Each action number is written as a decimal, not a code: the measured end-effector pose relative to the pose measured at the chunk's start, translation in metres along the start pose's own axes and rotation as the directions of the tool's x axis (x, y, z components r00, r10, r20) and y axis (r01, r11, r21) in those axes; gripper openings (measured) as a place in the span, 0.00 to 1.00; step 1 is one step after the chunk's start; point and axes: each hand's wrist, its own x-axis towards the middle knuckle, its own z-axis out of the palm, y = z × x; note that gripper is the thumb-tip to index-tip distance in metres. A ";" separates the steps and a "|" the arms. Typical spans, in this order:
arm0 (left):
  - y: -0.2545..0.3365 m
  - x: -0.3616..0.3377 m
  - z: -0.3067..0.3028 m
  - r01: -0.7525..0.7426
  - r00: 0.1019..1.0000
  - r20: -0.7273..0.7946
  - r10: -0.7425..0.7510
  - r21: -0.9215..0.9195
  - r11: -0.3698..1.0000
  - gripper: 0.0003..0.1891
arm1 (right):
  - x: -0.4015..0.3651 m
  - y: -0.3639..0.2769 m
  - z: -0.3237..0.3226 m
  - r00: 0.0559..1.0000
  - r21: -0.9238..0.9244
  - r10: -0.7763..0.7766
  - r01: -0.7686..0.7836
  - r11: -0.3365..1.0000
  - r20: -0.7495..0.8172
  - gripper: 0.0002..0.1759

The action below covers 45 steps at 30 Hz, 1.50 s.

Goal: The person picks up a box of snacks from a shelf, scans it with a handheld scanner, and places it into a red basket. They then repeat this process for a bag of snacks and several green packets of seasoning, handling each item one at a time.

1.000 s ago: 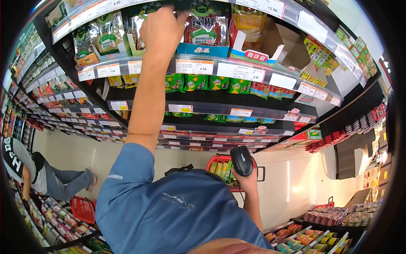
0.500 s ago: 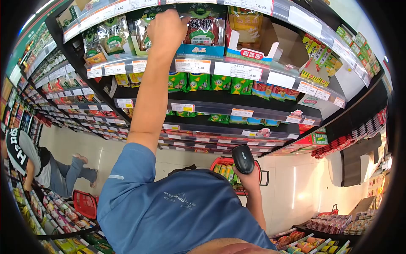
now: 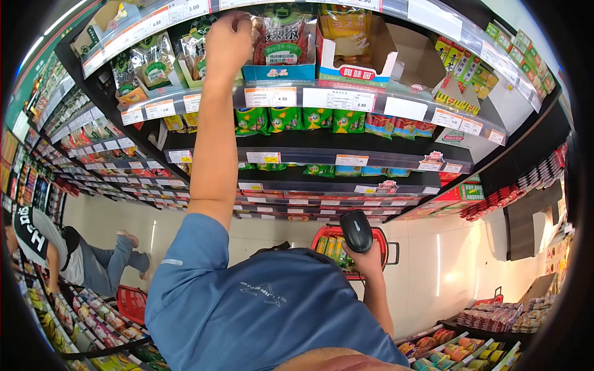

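Now: left hand point(image 3: 228, 38) curled at the top of a pouch point(image 3: 279, 37) on the upper shelf point(image 3: 408, 108); pinch cannot be told. Right hand point(image 3: 366, 258) has fingers wrapped round the scanner point(image 3: 356, 230), low, above 1 basket point(image 3: 382, 240).

Blue short-sleeved shirt point(image 3: 266, 321), grey logo point(image 3: 263, 291)

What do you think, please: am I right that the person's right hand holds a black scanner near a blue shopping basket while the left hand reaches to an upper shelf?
Not quite: the head view shows the shopping basket is red, not blue. The rest stands: the right hand holds the black scanner near it, and the left hand reaches to an upper shelf.
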 end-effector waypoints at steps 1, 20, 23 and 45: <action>0.013 -0.009 -0.003 0.003 1.000 -0.001 -0.003 -0.001 1.000 0.17 | 0.001 -0.001 0.000 1.000 -0.003 0.001 -0.001 1.000 0.001 0.15; 0.067 -0.167 0.044 0.729 0.680 0.361 0.638 -0.427 -0.535 0.09 | -0.037 -0.078 -0.012 0.995 0.268 -0.065 0.044 0.962 0.072 0.30; 0.063 -0.200 0.073 0.783 0.617 0.316 0.721 -0.339 -0.521 0.08 | -0.041 -0.078 -0.017 0.952 0.223 -0.272 0.238 0.945 0.140 0.31; -0.057 -0.619 0.169 0.117 0.406 0.910 -0.089 0.044 0.992 0.11 | -0.147 0.051 -0.136 0.750 0.450 0.387 -0.134 0.883 -0.536 0.15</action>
